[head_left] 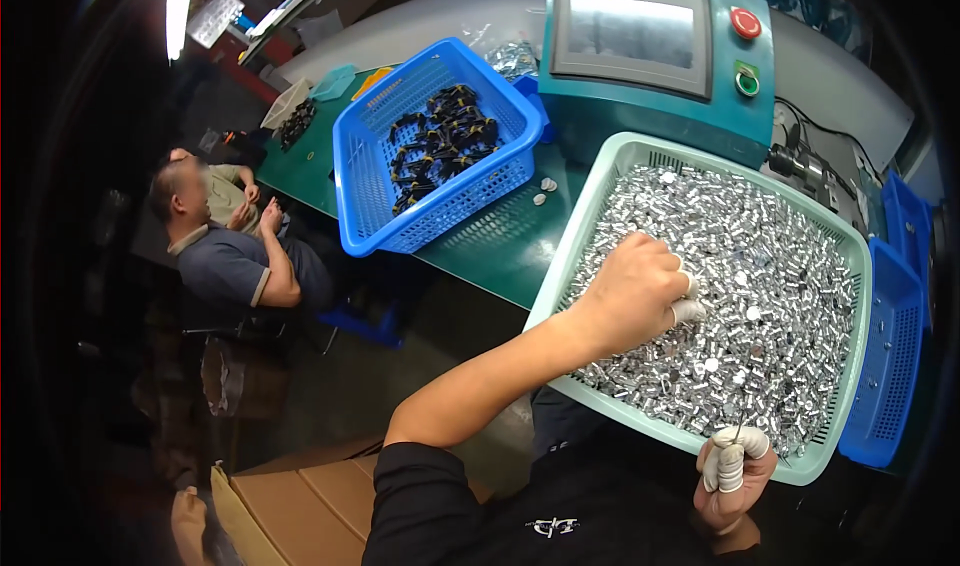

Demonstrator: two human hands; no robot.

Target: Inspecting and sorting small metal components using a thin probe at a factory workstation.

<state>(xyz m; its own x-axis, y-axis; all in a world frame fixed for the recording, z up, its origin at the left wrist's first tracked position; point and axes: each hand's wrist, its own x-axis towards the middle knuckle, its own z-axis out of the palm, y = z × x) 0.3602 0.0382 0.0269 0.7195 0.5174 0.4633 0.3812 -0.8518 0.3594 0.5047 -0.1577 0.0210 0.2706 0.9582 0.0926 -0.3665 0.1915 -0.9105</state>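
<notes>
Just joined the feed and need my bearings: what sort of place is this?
Most likely a factory assembly bench. The left hand digs into a pale green basket heaped with small silver metal parts, a blue basket holds black parts, and a teal machine with a screen and red button stands behind.

Blue basket (372, 181): holds black clips (440, 141)
Teal machine (650, 106): grey screen, red button (746, 23)
Seated person (230, 256): left, near cardboard box (300, 501)

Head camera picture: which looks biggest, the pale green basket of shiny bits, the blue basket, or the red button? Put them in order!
1. Pale green basket, full of small silvery metal pieces; it sits nearer the camera, which helps.
2. Blue basket holding dark parts.
3. Red button on the teal machine, by far the smallest.
</notes>
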